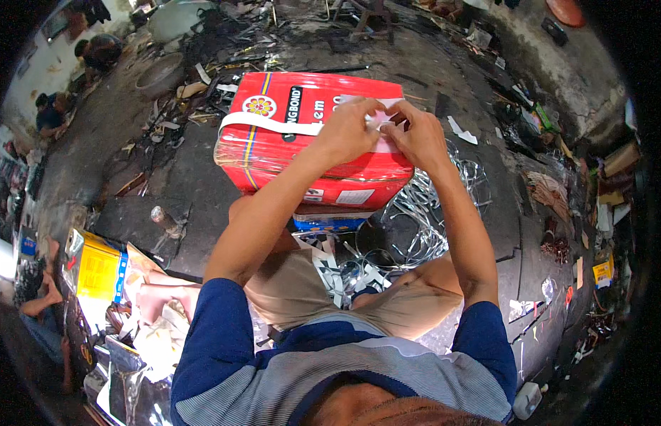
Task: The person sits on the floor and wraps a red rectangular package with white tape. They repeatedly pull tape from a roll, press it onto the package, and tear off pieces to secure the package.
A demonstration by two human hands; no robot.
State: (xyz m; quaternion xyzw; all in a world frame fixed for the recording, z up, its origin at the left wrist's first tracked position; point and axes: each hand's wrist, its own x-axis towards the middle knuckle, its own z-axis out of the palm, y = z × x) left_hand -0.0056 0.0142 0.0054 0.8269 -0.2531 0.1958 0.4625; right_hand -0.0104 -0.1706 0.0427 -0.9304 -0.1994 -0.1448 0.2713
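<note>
A red carton wrapped in clear film stands in front of me, raised on something blue. On its top, both my hands work close together near the right end. My left hand and my right hand are closed, fingertips pinching a small white piece. A pale, thin sheet lies beneath them on the carton. One long white strip curves from the carton's left edge and passes under my left hand, which hides its other end.
Beside the carton lies a tangle of shiny silver strips, with white scraps between my legs. A yellow tin and a small cylinder stand left. Two people sit at the far left near a basin.
</note>
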